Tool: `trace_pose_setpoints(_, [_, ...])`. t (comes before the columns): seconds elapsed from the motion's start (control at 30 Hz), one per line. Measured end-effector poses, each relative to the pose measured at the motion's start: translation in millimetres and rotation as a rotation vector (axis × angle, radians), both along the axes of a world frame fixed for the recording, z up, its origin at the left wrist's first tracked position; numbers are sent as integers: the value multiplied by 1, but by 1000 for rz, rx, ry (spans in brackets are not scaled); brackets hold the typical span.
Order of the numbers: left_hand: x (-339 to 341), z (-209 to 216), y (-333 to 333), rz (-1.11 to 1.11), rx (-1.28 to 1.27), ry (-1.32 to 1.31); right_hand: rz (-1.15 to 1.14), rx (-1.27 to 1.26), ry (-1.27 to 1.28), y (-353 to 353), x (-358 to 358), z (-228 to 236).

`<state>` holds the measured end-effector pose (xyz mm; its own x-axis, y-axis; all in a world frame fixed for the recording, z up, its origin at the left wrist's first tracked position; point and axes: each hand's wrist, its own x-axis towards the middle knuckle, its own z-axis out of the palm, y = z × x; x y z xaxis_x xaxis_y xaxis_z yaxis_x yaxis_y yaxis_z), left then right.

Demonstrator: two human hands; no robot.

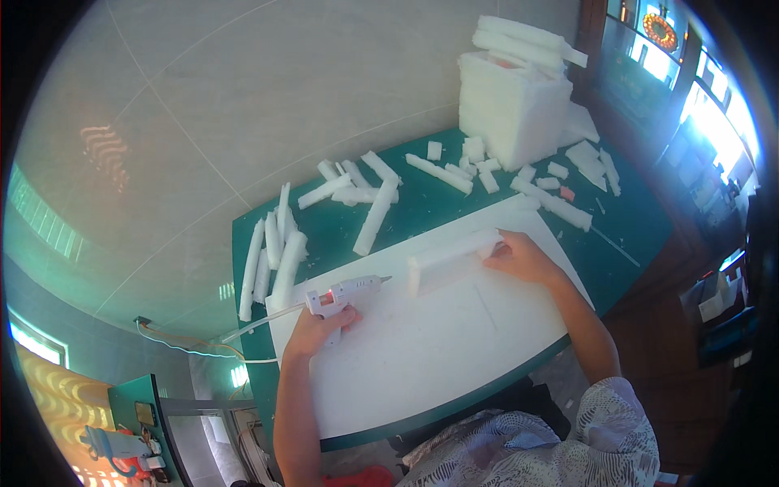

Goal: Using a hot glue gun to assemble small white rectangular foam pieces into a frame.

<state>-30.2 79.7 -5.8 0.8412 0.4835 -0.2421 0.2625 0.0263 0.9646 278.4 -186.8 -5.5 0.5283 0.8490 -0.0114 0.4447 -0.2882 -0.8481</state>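
Observation:
My left hand [323, 326] is wrapped round the handle of a white hot glue gun [355, 288]. Its nozzle points right, and a long glue stick sticks out of its back. With my right hand [519, 256] I grip the right end of a white foam piece [446, 256], fingers closed over its edge. This piece looks like a long strip standing along a thinner panel; blur hides the exact join. Both hands are over a large white foam board [381, 365] lying on the green table [422, 213]. The nozzle tip is apart from the foam piece, a little to its left.
Broken foam strips [272, 252] lie along the table's left and far sides. A white foam box [513, 109] with strips on top stands at the far right, small offcuts [471, 154] around it. A cable [187, 351] runs from the wall socket [143, 322] toward the glue gun.

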Motion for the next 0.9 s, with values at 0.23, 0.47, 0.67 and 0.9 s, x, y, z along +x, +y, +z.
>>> trace_pose_setpoints(0.23, [2, 4, -1, -11, -10, 20, 51, 38, -52, -3, -8, 4])
trace_pose_setpoints(0.47, [1, 6, -3, 0, -21, 3, 57, 48, -63, -7, -3, -18])
trace_pose_setpoints(0.67, [2, 0, 2, 32, -16, -18, 66, -5, -74, -9, -7, -9])
trace_pose_setpoints(0.9, [-2, -5, 6, 58, -44, -57, 102, -85, 69, -8, -33, 28])
